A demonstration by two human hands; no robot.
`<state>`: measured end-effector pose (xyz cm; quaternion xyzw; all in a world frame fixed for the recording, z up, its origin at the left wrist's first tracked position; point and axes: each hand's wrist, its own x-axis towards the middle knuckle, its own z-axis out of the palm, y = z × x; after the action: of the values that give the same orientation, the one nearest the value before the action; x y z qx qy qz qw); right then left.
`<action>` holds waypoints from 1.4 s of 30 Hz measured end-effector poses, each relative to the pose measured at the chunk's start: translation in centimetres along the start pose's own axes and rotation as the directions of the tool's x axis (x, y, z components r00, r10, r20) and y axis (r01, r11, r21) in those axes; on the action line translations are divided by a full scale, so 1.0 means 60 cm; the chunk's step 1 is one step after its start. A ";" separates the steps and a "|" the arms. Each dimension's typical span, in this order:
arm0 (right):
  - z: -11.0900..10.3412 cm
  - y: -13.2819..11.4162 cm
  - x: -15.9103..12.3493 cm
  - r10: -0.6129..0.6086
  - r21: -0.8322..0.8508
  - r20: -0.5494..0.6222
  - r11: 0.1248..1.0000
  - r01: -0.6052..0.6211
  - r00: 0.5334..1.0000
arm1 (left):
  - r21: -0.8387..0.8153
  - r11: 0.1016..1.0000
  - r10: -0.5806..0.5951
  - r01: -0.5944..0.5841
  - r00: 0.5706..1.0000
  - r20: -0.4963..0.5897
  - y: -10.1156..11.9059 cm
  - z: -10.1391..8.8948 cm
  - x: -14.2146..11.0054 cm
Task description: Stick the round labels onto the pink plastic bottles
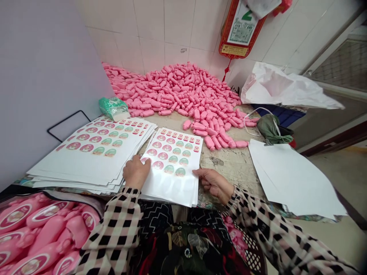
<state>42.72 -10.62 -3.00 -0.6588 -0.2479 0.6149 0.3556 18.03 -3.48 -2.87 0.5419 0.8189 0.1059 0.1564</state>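
Head view, clock centred on the front sticker sheet [187, 188], which lies mid-table between the hands, on top of a small stack. Left hand [136, 172] at 9 o'clock: thumb over the sheet's left edge, fingers curled; can't tell if it's pinching or just pressing. Right hand [215, 184] at 4 o'clock: index fingertip at the right edge, other fingers folded; can't tell if anything is pinched.

Sheet's lower rows show only faint outlines; printed stickers remain above. Larger sheet stack [71, 168] at 9, pink bottles [177, 89] heaped at 12, bag of labelled bottles [37, 229] at 8, basket [256, 256] at 5.

Risks, my read: near edge sits close to the table's front, so a sleeve or lap bump could drag the sheet off. Loose left hold could let layers fan out. Fingertip catching a sticker rim could crease it. Bottles at 1 could roll in if the heap slumps.
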 end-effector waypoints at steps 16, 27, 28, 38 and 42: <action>-0.046 -0.010 0.012 0.048 0.062 -0.056 0.997 -0.044 0.997 | 0.072 0.984 0.158 -0.160 0.987 0.043 0.034 0.018 -0.041; -0.147 0.011 0.008 0.031 -0.052 -0.027 0.998 -0.032 0.999 | -0.050 0.956 0.295 -0.290 0.946 0.135 0.054 0.044 -0.088; -0.153 0.010 0.009 0.036 -0.080 -0.022 0.996 -0.038 0.999 | -0.066 0.957 0.290 -0.283 0.945 0.153 0.054 0.043 -0.089; -0.154 -0.030 0.023 -0.105 -0.327 0.136 0.934 0.144 0.985 | -0.096 0.969 0.244 -0.227 0.944 0.222 0.038 0.030 -0.077; -0.192 -0.060 0.038 -0.166 -0.779 0.172 0.581 0.237 0.971 | -0.078 0.961 0.276 -0.264 0.930 0.245 0.033 0.022 -0.079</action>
<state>54.74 -8.51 -1.79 -0.6901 -0.5818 0.4222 0.0835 21.94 -7.07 -2.76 0.6548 0.7073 0.0744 0.2555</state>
